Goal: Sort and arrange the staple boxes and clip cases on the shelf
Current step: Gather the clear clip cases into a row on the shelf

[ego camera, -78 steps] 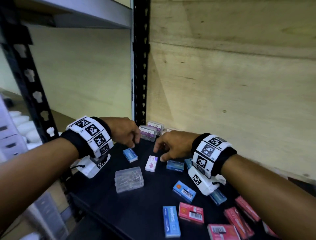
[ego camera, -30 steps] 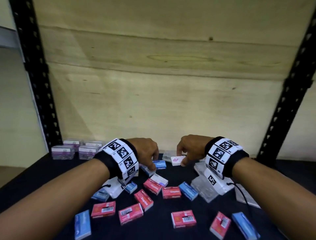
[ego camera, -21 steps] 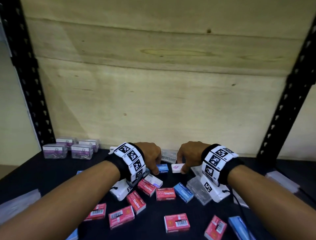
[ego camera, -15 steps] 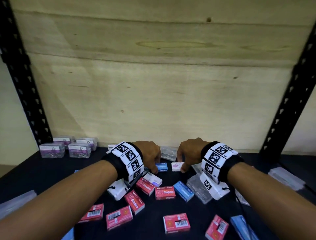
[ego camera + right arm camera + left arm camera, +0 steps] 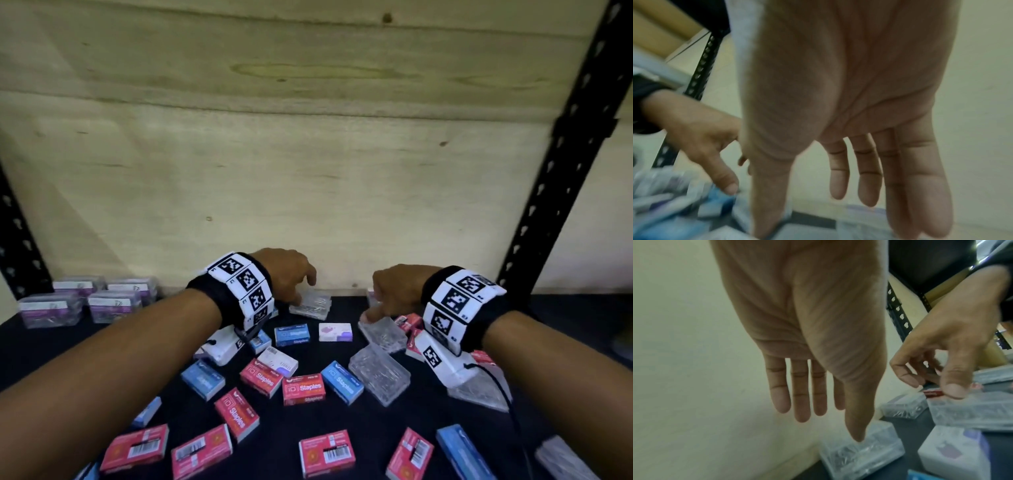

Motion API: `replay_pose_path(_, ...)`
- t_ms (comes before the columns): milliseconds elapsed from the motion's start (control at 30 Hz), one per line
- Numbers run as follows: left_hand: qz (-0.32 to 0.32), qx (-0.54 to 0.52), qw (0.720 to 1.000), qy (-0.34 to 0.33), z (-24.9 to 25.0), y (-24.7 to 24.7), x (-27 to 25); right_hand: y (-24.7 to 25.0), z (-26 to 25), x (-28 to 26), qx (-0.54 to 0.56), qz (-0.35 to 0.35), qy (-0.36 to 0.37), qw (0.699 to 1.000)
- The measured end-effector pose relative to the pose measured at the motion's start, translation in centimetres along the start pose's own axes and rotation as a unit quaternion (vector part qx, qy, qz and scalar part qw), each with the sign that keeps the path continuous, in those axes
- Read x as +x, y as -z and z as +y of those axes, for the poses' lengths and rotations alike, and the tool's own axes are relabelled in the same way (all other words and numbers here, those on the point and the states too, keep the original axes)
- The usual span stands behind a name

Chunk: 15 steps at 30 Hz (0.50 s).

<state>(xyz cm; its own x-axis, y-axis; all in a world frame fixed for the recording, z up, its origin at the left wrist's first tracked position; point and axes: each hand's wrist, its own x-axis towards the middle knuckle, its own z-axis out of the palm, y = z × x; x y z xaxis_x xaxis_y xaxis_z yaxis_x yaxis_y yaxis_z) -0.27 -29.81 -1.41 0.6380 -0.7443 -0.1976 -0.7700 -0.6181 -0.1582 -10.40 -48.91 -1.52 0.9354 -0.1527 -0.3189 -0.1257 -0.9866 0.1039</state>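
**A:** Where are the staple boxes and clip cases?

**B:** Scattered on the black shelf [image 5: 565, 329], not yet sorted. Red staple boxes [image 5: 303, 389] and blue staple boxes [image 5: 342, 382] lie at mixed angles near the front and middle. Clear clip cases sit further back. Four purple-labelled clip cases [image 5: 80, 301] already stand grouped at the far left against the plywood back wall [image 5: 308, 154].

**A:** And the hands?

**B:** Both are empty, with fingers relaxed and fairly straight. The left hand [image 5: 286, 274] hovers over a clear clip case [image 5: 311, 301] by the back wall, its thumb just above or touching the lid; I cannot tell which. The right hand [image 5: 394, 294] reaches down with its thumb at the top edge of a tilted clip case [image 5: 383, 332]. A small white box [image 5: 335, 332] lies between the two hands.

**A:** What could go wrong?

**B:** My judgement: that tilted case leans on its neighbours, so a one-sided grip may let it slide or knock the red boxes beside it. The smooth clear plastic could slip. A lid popping open would spill clips. The wrist cameras hang low and might sweep boxes out of place.
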Motion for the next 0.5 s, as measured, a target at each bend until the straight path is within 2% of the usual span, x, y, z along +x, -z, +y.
replay_pose_path(167, -0.025, -0.001, 1.0, -0.015, 0.2, -0.9, 1.7, -1.3, 0.4, -0.2, 0.018, -0.027, -0.027, 0.999)
replay_pose_path(500, -0.042, -0.046, 0.997, -0.034, -0.5, -0.3, 2.1, -1.1, -0.1, 0.6, 0.033, -0.078, -0.007, 0.996)
